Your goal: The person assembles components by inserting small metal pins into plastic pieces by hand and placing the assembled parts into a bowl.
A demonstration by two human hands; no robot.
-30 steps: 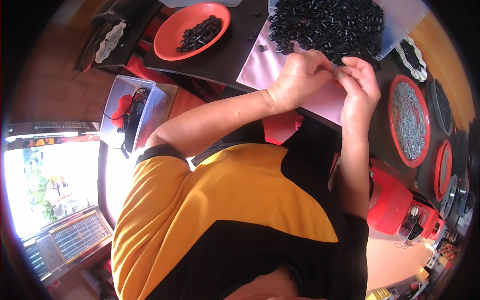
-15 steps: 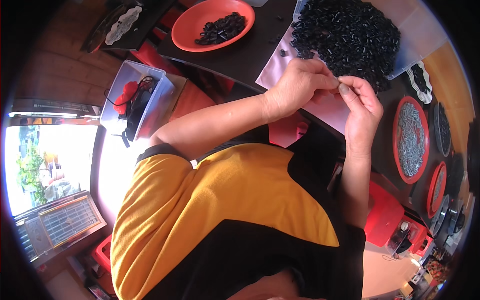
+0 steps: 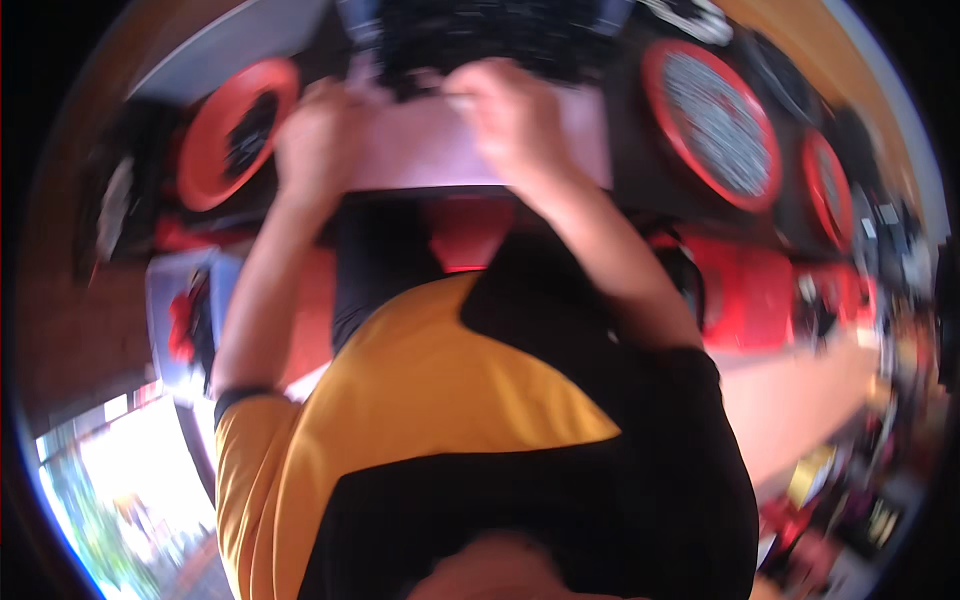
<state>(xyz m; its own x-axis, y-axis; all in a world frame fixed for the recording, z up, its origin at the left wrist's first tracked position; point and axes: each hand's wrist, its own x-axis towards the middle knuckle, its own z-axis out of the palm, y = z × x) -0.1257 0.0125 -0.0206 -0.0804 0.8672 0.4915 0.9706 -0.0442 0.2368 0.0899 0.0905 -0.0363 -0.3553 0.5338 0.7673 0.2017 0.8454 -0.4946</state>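
My left hand [image 3: 318, 145] is beside the orange-red bowl [image 3: 202, 160], over the left edge of the pink cloth [image 3: 425, 165]; motion smears its fingers. In that bowl lie small black pieces [image 3: 253, 133]. Above the right part of the cloth is my right hand [image 3: 512, 122], its fingers curled with thumb and forefinger close together. Whatever it pinches, if anything, is too blurred to make out. Just beyond it lies a heap of small black pieces [image 3: 480, 35] in a clear plastic bin.
On the dark table, a red-rimmed tray [image 3: 655, 85] of silvery metal pieces stands right of the cloth. A smaller red tray [image 3: 828, 190] and a dark dish [image 3: 780, 75] are farther right. A clear box [image 3: 160, 300] with red and black things sits at lower left.
My hands were together at the fingertips over the cloth; now they are apart, the left one over toward the orange-red bowl. The whole view has swung round and blurred.
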